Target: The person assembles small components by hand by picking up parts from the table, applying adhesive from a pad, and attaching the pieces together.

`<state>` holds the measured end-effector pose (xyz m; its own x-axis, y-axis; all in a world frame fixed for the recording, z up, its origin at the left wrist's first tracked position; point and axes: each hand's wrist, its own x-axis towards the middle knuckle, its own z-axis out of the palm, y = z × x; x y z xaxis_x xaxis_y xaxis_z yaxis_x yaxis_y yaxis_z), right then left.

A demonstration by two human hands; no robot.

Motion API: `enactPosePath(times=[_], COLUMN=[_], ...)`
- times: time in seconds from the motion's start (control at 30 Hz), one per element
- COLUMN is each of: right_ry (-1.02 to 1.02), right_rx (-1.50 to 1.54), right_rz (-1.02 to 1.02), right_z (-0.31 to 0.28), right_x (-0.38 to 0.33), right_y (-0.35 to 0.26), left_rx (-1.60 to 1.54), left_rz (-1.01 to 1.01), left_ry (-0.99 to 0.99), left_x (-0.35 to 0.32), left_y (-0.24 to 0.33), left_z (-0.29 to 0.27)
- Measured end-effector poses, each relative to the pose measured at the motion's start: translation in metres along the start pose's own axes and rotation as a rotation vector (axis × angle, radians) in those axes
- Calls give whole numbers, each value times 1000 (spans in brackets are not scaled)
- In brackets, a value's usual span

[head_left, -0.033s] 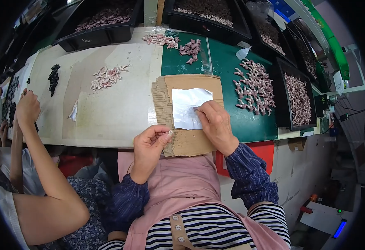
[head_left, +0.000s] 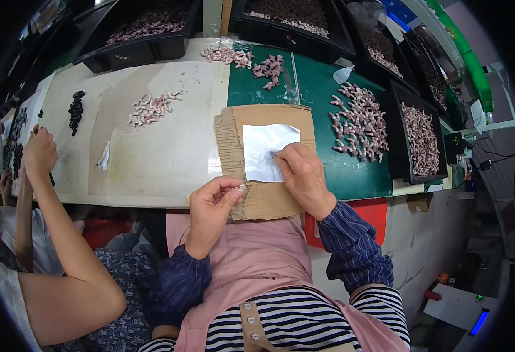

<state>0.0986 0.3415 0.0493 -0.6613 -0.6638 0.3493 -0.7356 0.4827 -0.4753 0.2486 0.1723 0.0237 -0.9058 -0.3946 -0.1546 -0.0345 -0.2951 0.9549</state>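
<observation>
Counter point(head_left: 169, 158) is running across the upper half, cream-topped at 9–11 o'clock, green mat point(head_left: 328, 100) at 12–2. Black trays point(head_left: 146, 35) of small pinkish parts are lining the far edge at 11–1, and one more tray point(head_left: 419, 138) is sitting at 3 o'clock.

Cardboard sheet point(head_left: 269, 196) is lying at centre, overhanging the near counter edge. White foil-like sheet point(head_left: 263, 146) is resting on it, wrinkled.

Right hand point(head_left: 301, 173) is pressing flat on the lower right corner of the white sheet, fingers curled down, palm covering it. Left hand point(head_left: 213, 205) is hovering at the cardboard's left edge, thumb and forefinger pinching something tiny and pale.

Progress, my read: early. Big loose pile of parts point(head_left: 360, 120) is sitting on the mat at 2 o'clock, smaller piles point(head_left: 152, 107) at 10–11 and point(head_left: 268, 67) at 12. No parts are showing on the white sheet, so most of the handling looks undone.

Hard to make out: what the left hand is pinching, too small. Whatever is lying under the right palm is hidden. Part shapes are blurring at this size. A co-worker's arm point(head_left: 58, 234) is coming in at 8–9 o'clock beside dark pieces point(head_left: 76, 110); that hand's grip is unreadable. Rim is cutting off the far trays.
</observation>
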Motion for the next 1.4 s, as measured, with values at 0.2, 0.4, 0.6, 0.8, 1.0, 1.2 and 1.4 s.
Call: enactPosePath(times=[0.2,0.4,0.6,0.8,1.0,1.2,1.4], right_ry=[-12,-25,36,40,14,164,105], right_rx=[-25,90,600,619,651,669,698], right_rz=[-11,40,244,223,246,218,249], right_z=[1,-5,-5,-1,5,28,18], right_x=[1,-1,-18,-23,-27,-36,-25], right_y=[1,-16,-46,-48,-56,-58,-47], left_rx=[5,-9,154,234,497,596,470], left_rz=[20,38,148,246,537,668,542], left_ry=[4,26,75,80,129,215,149], left_x=[-2,-3,-6,-6,-5,-2,8], left_y=[-2,-1,-4,-4,4,-7,7], left_z=[4,9,15,18,20,27,27])
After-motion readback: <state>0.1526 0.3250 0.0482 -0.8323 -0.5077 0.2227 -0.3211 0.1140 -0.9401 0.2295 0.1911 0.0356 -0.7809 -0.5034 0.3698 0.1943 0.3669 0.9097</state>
